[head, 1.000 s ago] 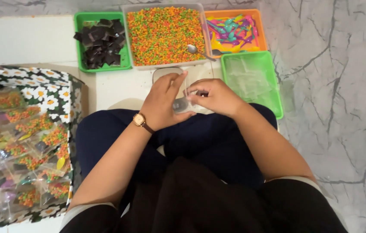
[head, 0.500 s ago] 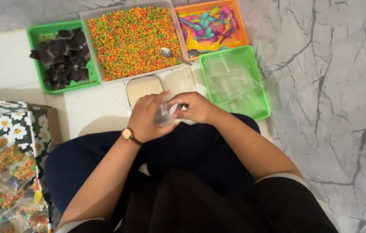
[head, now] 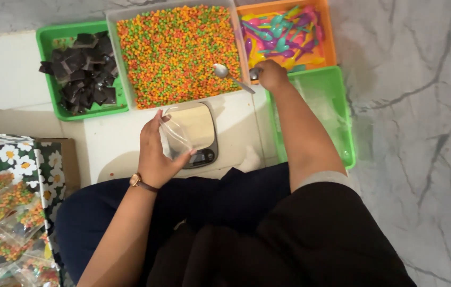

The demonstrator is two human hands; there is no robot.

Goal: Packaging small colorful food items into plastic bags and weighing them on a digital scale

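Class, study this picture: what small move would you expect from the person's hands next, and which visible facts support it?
Probably the right hand dips the metal spoon into the tub of coloured pellets. It already grips the handle, the bowl rests on the pellets, and the left hand holds an empty clear bag open over the scale.

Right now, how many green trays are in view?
2. One green tray sits at the far left holding dark wrapped pieces; the other green tray lies at the right under the right hand's forearm, holding clear bags. None seems hidden.
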